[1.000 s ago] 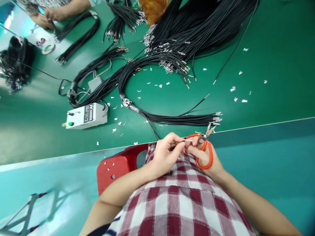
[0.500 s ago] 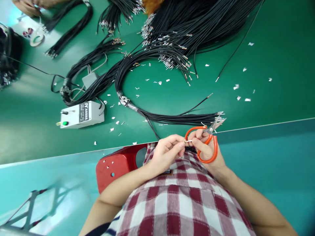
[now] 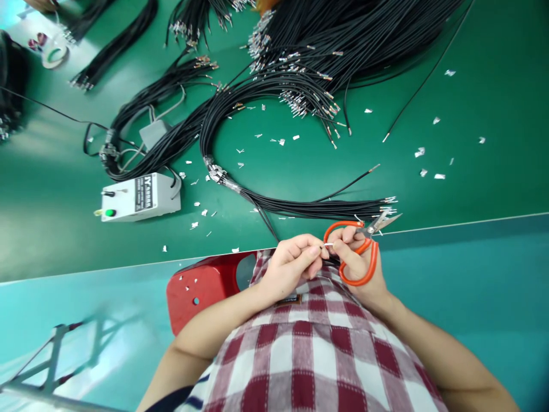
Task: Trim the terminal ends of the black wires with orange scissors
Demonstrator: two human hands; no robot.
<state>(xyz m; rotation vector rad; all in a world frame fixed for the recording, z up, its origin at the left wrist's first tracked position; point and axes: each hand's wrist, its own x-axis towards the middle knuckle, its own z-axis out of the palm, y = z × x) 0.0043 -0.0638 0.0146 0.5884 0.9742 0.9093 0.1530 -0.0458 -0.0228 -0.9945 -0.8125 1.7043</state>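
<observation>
Near the table's front edge, my left hand pinches the end of a black cable, whose thin white tip points toward my right hand. My right hand is closed around orange-handled scissors, with thumb and fingers at the white tip. The scissor blades are spread and point up and right, close to the stripped ends of a black cable bundle. Clear tape wraps that bundle at its left end. Part of the held cable is hidden behind my fingers.
A white box with a green button stands at the left. Large black cable bundles lie at the back. White scraps are scattered over the green table. A red stool is below the edge. A tape roll sits at the upper left.
The view has shifted slightly. Both hands keep their hold at almost the same place, and the scissors have turned a little. The other person's hand at the upper left has mostly left the view.
</observation>
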